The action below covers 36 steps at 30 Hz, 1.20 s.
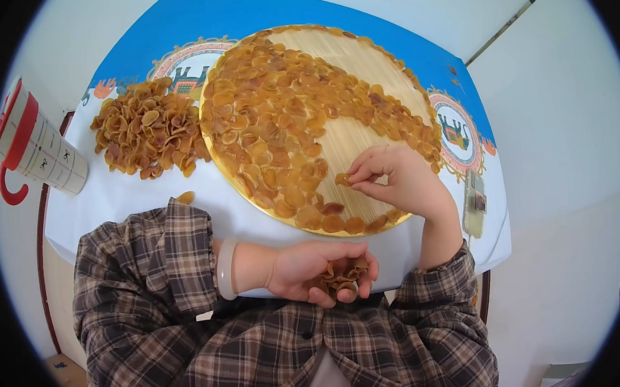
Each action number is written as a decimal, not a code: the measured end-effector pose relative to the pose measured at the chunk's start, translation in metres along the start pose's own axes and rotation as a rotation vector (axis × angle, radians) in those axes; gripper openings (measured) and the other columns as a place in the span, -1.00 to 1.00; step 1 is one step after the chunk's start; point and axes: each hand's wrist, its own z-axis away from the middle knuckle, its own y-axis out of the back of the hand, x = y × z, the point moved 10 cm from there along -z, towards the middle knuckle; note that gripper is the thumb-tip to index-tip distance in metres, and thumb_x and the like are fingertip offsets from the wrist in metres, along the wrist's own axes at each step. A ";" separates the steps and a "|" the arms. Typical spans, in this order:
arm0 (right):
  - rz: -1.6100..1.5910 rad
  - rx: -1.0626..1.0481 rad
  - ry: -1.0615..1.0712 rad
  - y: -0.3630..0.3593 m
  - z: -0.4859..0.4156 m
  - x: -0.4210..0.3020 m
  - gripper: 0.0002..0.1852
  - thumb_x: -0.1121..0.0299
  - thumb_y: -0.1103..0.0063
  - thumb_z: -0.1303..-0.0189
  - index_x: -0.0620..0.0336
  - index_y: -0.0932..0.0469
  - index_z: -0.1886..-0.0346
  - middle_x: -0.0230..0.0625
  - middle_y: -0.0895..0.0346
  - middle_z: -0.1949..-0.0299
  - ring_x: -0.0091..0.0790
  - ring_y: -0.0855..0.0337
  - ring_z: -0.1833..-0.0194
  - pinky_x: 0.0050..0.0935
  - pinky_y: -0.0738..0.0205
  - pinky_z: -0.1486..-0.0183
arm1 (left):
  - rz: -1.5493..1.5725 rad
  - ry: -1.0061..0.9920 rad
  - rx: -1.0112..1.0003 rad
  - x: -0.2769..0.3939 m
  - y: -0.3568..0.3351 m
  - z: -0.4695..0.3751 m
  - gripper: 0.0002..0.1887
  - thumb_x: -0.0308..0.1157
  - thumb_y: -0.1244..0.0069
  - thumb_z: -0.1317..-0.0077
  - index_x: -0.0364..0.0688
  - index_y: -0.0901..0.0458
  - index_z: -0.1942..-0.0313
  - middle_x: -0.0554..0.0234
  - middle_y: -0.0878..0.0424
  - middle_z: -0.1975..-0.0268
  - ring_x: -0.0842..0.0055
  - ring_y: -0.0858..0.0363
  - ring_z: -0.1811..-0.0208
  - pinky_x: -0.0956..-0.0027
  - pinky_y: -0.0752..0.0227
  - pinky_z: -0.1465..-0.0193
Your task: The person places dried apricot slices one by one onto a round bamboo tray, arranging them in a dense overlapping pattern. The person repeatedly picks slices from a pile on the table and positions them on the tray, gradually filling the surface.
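My left hand (pixel 314 269) is cupped palm up at the table's near edge, with several dried amber-brown cupped discs (pixel 341 277) in it. A pale bangle (pixel 225 269) circles that wrist. Over the round board, my right hand (pixel 393 178) pinches a single brown disc (pixel 343 179) between thumb and fingertips. The round board (pixel 352 191) has a pale wood-grain face and a gold rim. Overlapping discs (pixel 269 111) cover its left side, a curved band across its middle and much of its edge. Two bare wood-grain areas show, one at the far side and one under my right hand.
A heap of loose discs (pixel 149 128) lies left of the board, and one stray disc (pixel 186 197) lies near my left sleeve. A tumbler with a red lid and handle (pixel 50 149) stands at the left. A phone (pixel 474 204) with a cable lies at the right on the blue-and-white tablecloth (pixel 131 203).
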 end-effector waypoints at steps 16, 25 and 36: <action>-0.041 -0.022 -0.103 -0.021 0.004 0.018 -0.90 0.48 -0.37 -0.09 0.24 -0.61 0.40 -0.32 -0.65 0.34 -0.41 -0.62 0.33 -0.45 -0.47 0.30 | 0.028 0.007 -0.011 0.001 0.000 -0.003 -0.54 0.02 0.39 -0.56 -0.20 -0.48 0.06 0.13 -0.57 0.17 0.57 -0.41 0.36 0.69 -0.16 0.67; -0.079 0.063 -0.244 -0.022 0.002 0.024 -0.86 0.38 -0.36 -0.14 0.22 -0.66 0.28 -0.29 -0.61 0.45 -0.44 -0.55 0.44 -0.43 -0.45 0.36 | -0.010 0.013 -0.006 -0.001 0.000 -0.002 -0.55 0.00 0.39 -0.56 -0.19 -0.47 0.04 0.14 -0.57 0.16 0.59 -0.41 0.35 0.70 -0.16 0.66; -0.180 0.048 -0.389 -0.035 0.003 0.039 -0.84 0.35 -0.32 -0.20 0.27 -0.65 0.30 -0.35 -0.58 0.53 -0.53 -0.50 0.49 -0.49 -0.40 0.42 | -0.034 0.022 0.015 0.000 0.000 -0.001 -0.56 0.00 0.38 -0.55 -0.17 -0.48 0.08 0.24 -0.55 0.20 0.66 -0.42 0.40 0.71 -0.17 0.67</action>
